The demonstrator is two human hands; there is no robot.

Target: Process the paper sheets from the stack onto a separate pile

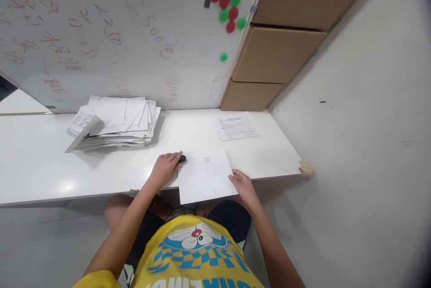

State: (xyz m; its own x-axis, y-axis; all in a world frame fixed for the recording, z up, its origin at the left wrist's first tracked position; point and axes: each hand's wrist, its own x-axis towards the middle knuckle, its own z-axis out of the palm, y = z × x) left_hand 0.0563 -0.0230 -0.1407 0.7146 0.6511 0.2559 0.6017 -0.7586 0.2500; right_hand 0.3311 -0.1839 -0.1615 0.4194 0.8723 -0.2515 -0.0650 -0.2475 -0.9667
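My left hand rests on the white table, fingers curled over a small black object at the upper left corner of a white sheet of paper; I cannot tell what the object is. My right hand pinches the sheet's right edge near the table's front edge. The sheet overhangs the front edge slightly, above my lap.
An untidy stack of papers lies at the back left. A single printed sheet lies at the back right. A whiteboard with red writing and round magnets stands behind. Cardboard boxes are stacked at the right.
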